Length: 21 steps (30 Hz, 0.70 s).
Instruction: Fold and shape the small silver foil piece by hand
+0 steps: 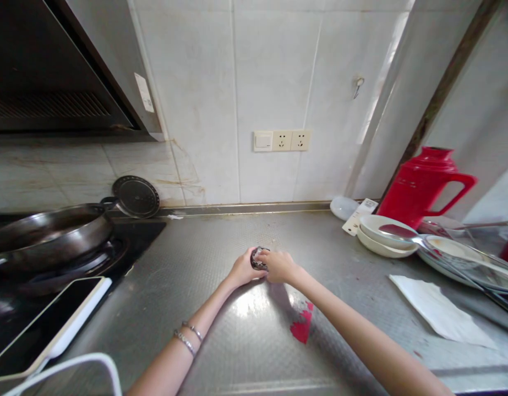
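A small round object with a dark, patterned rim [258, 265] stands on the steel counter [220, 236]; it looks like a small cup or jar, but its kind is not clear. My left hand [241, 269] is curled around its left and near side. From the right, my right hand [280, 266] closes on it, with fingertips reaching over or into its top. Whatever those fingertips touch inside is too small to make out. Below the right wrist, a torn red scrap [303, 325] lies on the metal.
At left are a pan [80, 234] on the black stove, a round perforated black disc [136, 197] and a phone [51, 324] with a white cable. At right stand a red thermos [419, 190], stacked bowls [381, 245], a white power strip [359, 217] and a paper napkin [439, 311].
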Tool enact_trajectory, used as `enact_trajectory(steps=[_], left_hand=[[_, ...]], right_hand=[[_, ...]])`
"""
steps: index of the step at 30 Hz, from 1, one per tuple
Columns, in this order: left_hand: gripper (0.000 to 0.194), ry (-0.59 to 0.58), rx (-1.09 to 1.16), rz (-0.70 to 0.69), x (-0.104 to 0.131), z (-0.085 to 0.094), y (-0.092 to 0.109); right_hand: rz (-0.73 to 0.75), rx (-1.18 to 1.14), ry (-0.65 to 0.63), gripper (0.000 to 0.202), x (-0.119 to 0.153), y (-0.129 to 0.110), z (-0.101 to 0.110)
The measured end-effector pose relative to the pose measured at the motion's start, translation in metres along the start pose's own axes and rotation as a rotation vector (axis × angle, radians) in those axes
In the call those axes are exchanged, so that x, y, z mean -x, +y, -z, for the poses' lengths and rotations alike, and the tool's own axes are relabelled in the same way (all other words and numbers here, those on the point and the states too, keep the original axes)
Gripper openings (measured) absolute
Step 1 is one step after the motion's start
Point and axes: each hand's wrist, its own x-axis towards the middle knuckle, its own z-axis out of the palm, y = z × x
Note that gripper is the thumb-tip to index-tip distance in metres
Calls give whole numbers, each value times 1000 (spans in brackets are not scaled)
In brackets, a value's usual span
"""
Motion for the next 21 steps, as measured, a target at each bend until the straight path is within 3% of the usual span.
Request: enact_trajectory(steps=[5, 12, 16, 21], left_hand=[[82, -1, -32, 18, 0, -1, -1], [79, -6, -49, 10, 2, 1, 4], [77, -2, -22, -4, 2, 1, 6], [78, 12, -2, 23, 3, 0, 3]], right_hand=[[-14, 8, -24, 37, 4, 5, 7], [216, -135, -117, 41, -1, 12, 10], [83, -18, -17, 52, -1, 8, 2], [4, 74, 43, 33, 3, 10, -4]])
